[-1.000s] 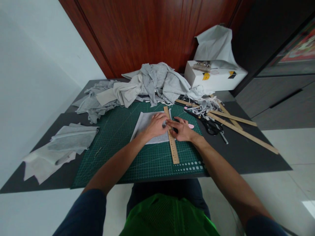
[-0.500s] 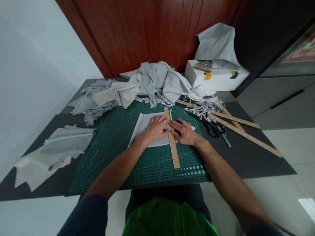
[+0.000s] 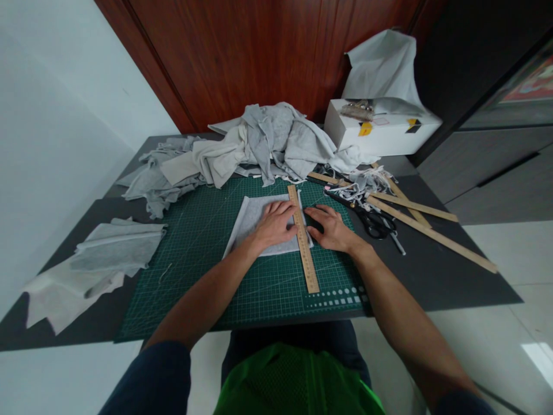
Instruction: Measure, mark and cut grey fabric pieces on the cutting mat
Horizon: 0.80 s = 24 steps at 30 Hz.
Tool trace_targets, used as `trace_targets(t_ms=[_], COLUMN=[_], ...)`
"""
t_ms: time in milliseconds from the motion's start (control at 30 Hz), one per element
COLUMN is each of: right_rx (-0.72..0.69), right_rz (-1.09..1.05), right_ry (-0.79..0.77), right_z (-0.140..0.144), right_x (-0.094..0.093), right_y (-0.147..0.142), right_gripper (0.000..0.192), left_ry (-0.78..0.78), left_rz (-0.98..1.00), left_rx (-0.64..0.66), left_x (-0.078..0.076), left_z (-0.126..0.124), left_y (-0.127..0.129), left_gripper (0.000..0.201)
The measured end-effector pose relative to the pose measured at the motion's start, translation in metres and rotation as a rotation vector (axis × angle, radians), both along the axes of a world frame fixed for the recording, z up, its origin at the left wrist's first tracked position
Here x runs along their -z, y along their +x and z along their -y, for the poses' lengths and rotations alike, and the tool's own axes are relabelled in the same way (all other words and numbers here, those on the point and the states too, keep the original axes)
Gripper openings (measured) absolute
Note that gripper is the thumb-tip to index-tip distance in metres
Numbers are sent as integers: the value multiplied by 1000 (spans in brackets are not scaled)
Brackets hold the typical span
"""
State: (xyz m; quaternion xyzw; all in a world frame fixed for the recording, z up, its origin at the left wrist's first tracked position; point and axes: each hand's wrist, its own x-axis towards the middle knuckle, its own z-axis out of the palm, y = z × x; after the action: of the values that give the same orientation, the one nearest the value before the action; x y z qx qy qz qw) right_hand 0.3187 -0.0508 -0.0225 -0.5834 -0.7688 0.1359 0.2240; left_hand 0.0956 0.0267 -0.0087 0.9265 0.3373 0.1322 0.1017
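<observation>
A piece of grey fabric (image 3: 249, 216) lies flat on the green cutting mat (image 3: 194, 242), with a wooden ruler (image 3: 308, 262) laid lengthwise over its right side. My left hand (image 3: 275, 225) is open, resting on the fabric with its fingertips and thumb at the ruler's left edge. Just right of the ruler, my right hand (image 3: 330, 227) rests with fingers apart, its fingertips near the fabric's right edge. Nothing shows in its grasp, though the underside of the palm is hidden.
Black-handled scissors (image 3: 375, 223) lie right of the mat beside fabric scraps (image 3: 367, 183) and wooden strips (image 3: 436, 242). Crumpled grey cloth (image 3: 276, 138) is heaped along the back. More cloth (image 3: 116, 245) lies at left. A white box (image 3: 384, 135) stands at the back right.
My right hand has moved slightly right, off the ruler, and a pink item that showed beside it is out of sight. My left hand stays by the ruler.
</observation>
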Motion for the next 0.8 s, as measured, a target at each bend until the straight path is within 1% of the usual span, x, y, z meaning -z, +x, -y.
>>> trace_targets(t_ms=[133, 333, 467, 600, 800], right_rx=[3, -39, -17, 7, 37], right_rz=[-52, 60, 119, 170, 163], right_ry=[71, -14, -17, -16, -22], right_z=[-6, -12, -10, -6, -6], right_x=[3, 8, 9, 6, 3], right_y=[-7, -14, -9, -7, -10], right_gripper=[63, 60, 57, 55, 54], left_ry=[5, 12, 10, 16, 13], left_rz=[-9, -20, -7, 3, 1], left_rx=[-7, -5, 2, 4, 4], left_x=[2, 1, -1, -1, 1], left_z=[-1, 0, 0, 0, -1], left_y=[0, 0, 1, 1, 1], left_gripper=[53, 54, 54, 49, 52])
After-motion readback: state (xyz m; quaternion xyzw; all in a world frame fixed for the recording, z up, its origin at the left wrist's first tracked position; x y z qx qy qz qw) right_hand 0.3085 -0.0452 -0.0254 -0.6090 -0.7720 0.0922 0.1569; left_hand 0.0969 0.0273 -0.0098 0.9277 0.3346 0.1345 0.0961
